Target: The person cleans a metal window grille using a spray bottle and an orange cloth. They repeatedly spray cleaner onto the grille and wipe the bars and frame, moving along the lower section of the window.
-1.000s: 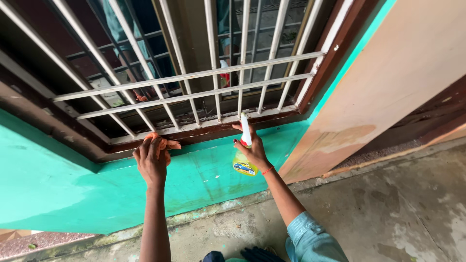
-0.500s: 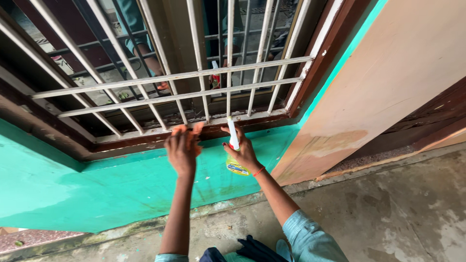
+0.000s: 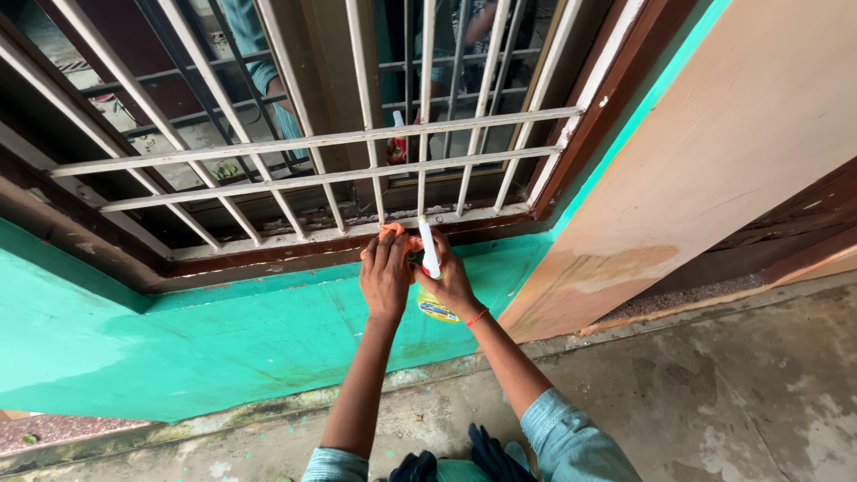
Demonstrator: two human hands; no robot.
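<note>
— Where are the hands?
— Both up at the window sill [image 3: 268,259]; the left hand [image 3: 386,272] presses an orange cloth [image 3: 393,234] against it, fingers closed over the cloth.
— And the other?
— The right hand [image 3: 453,284] is wrapped round a spray bottle [image 3: 430,259], nozzle upward, just below the white window bars [image 3: 312,141], against the green wall [image 3: 223,330].

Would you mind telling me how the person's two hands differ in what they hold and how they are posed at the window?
The left hand lies palm-down over an orange cloth at the sill, fingers extended; the right hand is wrapped around a spray bottle, fingers curled. The left hand's back faces the camera; the right hand is turned sideways, with a red thread at its wrist. Both are bare and meet just below the white window grille.
</note>
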